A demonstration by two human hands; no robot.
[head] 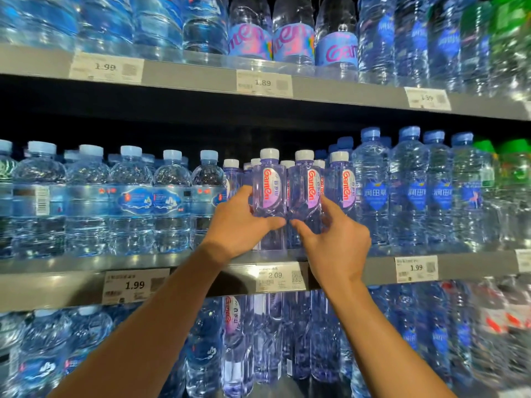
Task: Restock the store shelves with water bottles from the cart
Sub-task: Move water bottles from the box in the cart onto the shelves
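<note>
Two small purple-tinted water bottles were held side by side at the front of the middle shelf (201, 261), above a price tag (280, 277) marked 2.09. The left bottle (268, 185) was gripped by the left hand (240, 222), its thumb curled across the bottle's lower front and its fingers wrapped behind. The right bottle (304, 186) was pinched by the right hand (334, 239), thumb on the front and fingers against the bottle's right side. Both bottles stood upright and touched each other, their white caps level with the matching bottles (340, 182) ranked behind and to the right. Larger blue-capped bottles (129, 196) were lined up to the left on the same shelf.
</note>
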